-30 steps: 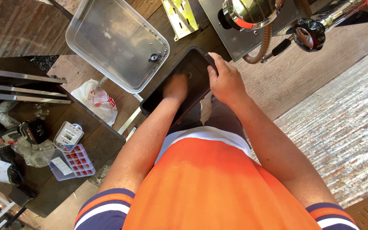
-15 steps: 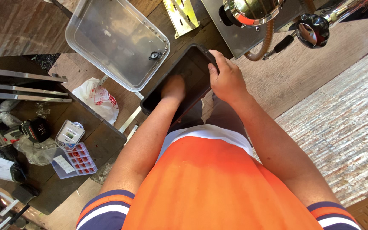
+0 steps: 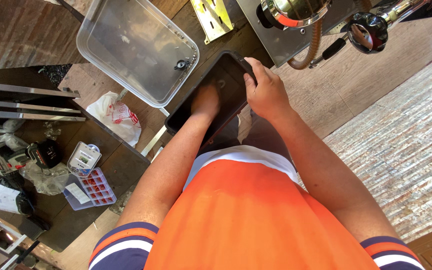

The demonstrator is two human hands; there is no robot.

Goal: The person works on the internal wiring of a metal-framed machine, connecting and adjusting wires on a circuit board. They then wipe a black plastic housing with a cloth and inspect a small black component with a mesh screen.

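While the right hand (image 3: 266,95) grips the far edge of a black tray (image 3: 211,97), thumb on the near face and fingers curled over the rim, the left hand (image 3: 205,101) lies inside the tray, pressed against its floor; whether those left fingers are spread or bunched cannot be told, since the hand is seen end-on and partly shadowed. This tray is held tilted in front of the person's orange shirt (image 3: 256,215), above a wooden floor and just beside a clear plastic bin (image 3: 136,50), which stands up and to the left with a small black knob (image 3: 180,64) lying inside it near its right wall. Beyond the tray's far corner stands a steel machine (image 3: 296,25) with a ribbed hose (image 3: 310,50) and a black-handled lever (image 3: 366,30). A yellow perforated metal plate (image 3: 213,17) lies near the bin's far end. To the left a white plastic bag (image 3: 116,117) lies crumpled beside a dark desk (image 3: 116,170) that carries a cordless power tool (image 3: 23,155), a small meter (image 3: 82,159) and a compartment box of red parts (image 3: 91,189).
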